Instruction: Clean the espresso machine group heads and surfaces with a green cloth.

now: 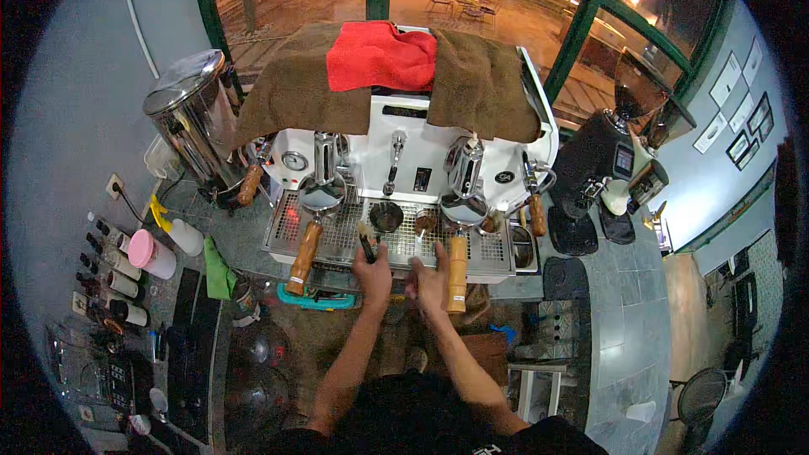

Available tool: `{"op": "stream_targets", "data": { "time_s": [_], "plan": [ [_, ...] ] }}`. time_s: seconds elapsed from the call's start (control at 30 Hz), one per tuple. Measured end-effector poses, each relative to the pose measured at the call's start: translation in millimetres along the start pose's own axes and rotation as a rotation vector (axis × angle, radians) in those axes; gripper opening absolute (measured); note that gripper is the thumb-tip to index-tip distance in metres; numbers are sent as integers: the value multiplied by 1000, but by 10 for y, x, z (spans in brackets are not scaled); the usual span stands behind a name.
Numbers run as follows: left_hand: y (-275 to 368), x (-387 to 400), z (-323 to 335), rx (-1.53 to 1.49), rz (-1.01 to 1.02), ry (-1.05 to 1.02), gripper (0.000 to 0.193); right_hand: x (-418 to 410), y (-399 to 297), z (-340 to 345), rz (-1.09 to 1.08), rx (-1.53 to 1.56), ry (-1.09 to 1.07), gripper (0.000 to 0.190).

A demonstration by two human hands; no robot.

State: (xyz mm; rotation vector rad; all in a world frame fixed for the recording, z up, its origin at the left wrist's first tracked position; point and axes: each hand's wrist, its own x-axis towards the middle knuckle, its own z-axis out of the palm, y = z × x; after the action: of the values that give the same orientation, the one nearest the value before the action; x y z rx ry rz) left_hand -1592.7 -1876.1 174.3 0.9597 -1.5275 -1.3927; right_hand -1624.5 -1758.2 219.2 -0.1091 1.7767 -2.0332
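My left hand (373,275) is closed around a small brush with a dark handle and pale bristles (364,230), bristles upward. My right hand (431,281) is just left of a portafilter's pale wooden handle (457,265). Its fingers look apart and I see nothing between them, though they are blurred. Beyond both hands, a dark round basket (386,217) and a smaller round piece with brown grounds (425,222) rest on the metal drip grate (404,246). The white espresso machine (398,123) carries another wooden-handled portafilter (304,258) in its left group.
Brown towels (303,82) and a red cloth (382,55) cover the machine top. A coffee grinder (584,158) stands at right. At left are a steel cylindrical container (193,120), a spray bottle (184,237), a pink-lidded jar (152,254) and several bottles. Wooden-handled steam knobs flank the machine.
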Motion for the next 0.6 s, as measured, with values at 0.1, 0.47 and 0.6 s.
{"op": "stream_targets", "data": {
  "time_s": [0.1,0.47,0.6],
  "plan": [
    [74,-20,185,176,34,121,24,265,58,149,-76,220,8,81],
    [-103,193,179,-114,-191,-70,16,548,-118,435,5,343,47,65],
    [-132,194,47,-71,-80,-40,16,433,-88,571,-12,293,45,63]
  ]
}}
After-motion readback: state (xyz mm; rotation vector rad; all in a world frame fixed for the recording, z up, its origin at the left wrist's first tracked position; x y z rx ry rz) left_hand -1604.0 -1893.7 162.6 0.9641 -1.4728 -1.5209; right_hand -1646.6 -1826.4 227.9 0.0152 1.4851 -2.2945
